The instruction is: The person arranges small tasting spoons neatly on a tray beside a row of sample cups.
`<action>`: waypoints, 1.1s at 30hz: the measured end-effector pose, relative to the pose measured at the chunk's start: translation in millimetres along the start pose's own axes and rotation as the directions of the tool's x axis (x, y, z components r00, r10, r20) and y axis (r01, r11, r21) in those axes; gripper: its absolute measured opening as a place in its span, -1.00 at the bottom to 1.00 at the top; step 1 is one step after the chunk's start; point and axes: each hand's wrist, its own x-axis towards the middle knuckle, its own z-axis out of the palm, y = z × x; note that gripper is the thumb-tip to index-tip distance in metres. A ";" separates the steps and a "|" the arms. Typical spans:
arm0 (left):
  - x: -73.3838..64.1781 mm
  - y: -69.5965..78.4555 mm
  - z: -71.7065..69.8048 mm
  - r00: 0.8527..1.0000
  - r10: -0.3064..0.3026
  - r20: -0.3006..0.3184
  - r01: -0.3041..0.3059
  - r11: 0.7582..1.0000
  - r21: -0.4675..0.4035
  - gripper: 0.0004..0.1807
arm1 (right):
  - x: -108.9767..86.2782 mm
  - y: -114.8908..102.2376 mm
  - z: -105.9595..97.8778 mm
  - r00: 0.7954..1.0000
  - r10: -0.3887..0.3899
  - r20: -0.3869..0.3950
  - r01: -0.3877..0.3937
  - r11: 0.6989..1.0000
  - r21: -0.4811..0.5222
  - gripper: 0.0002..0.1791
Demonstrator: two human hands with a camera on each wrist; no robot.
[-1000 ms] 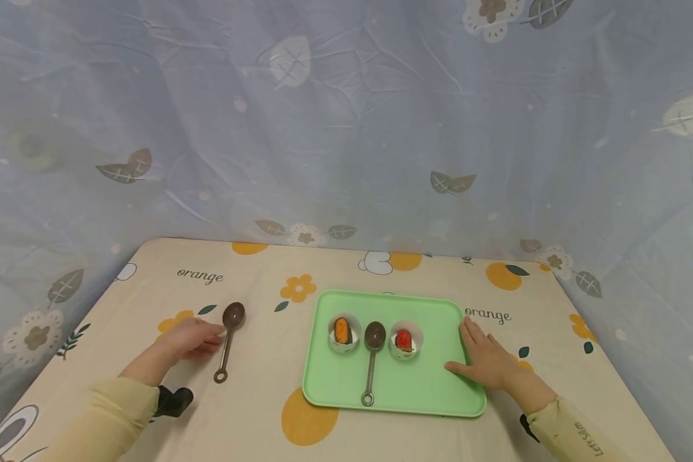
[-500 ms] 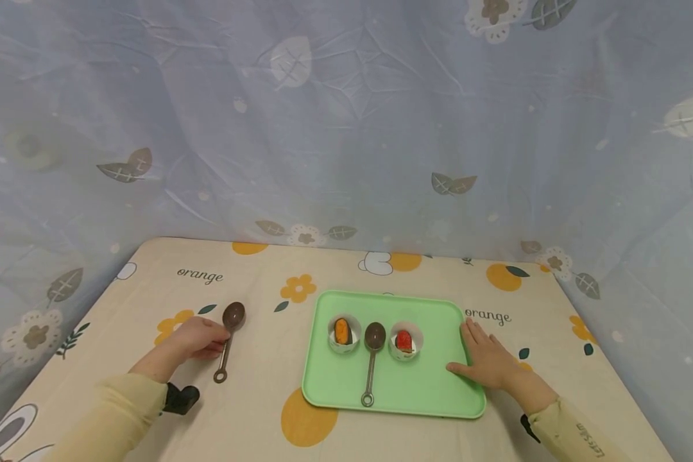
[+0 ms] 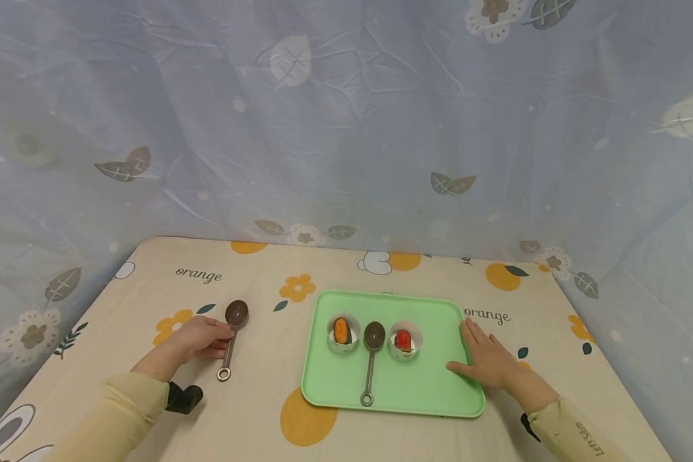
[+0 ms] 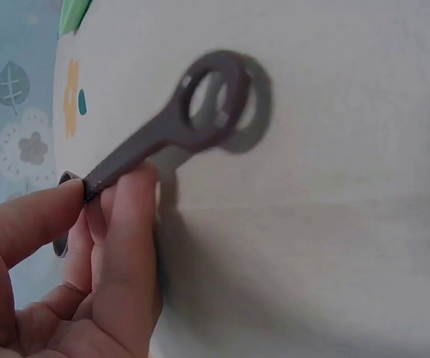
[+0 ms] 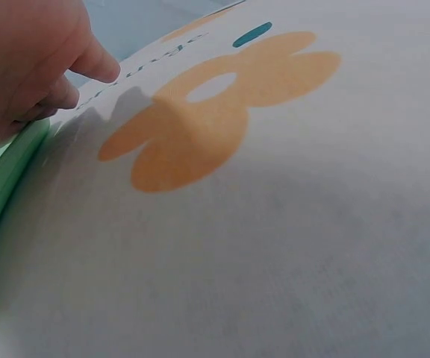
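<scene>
My left hand pinches a brown spoon by its handle between thumb and fingers. In the left wrist view the ring end of the spoon's handle stands off the cloth and casts a shadow there. My right hand lies with straight fingers on the right rim of a light green tray. On the tray, a second brown spoon lies between two small white cups. The left cup holds an orange-topped sushi piece; the right cup holds a red-topped one.
A cream tablecloth printed with oranges, flowers and the word "orange" covers the table. Behind it and at the sides hangs a blue-grey patterned curtain. A black wrist mount sits under the left sleeve.
The left hand has moved slightly right and taken hold of the left spoon's handle; that spoon has shifted a little right and up. The right hand and tray have stayed in place.
</scene>
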 end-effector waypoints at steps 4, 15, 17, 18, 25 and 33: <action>-0.5 0.8 -0.9 1.000 0.001 0.026 0.000 0.999 -0.036 -0.70 | 0.5 0.1 0.4 1.000 0.001 0.006 -0.001 1.000 0.007 0.09; -4.5 11.5 -5.4 0.982 0.130 0.138 -0.108 0.981 -0.160 -0.81 | 2.1 1.2 1.0 1.000 0.013 0.025 -0.014 0.999 0.032 0.11; -6.0 14.7 -4.2 0.982 0.126 0.142 -0.101 0.980 -0.171 -0.80 | 1.7 0.9 0.6 1.000 0.012 0.024 -0.013 1.000 0.028 0.11; -6.4 16.1 -3.5 0.982 0.121 0.142 -0.096 0.980 -0.172 -0.80 | 1.5 0.7 0.2 1.000 0.011 0.023 -0.012 1.000 0.025 0.11; -10.5 27.0 2.7 0.986 0.093 0.140 -0.067 0.982 -0.178 -0.83 | 0.5 -0.9 -2.1 0.999 0.017 0.032 -0.018 0.999 0.027 0.10; -14.3 39.2 15.2 0.977 0.139 0.162 -0.111 0.979 -0.169 -0.85 | -0.4 -2.5 -4.4 0.998 0.020 0.055 -0.023 0.999 0.045 0.10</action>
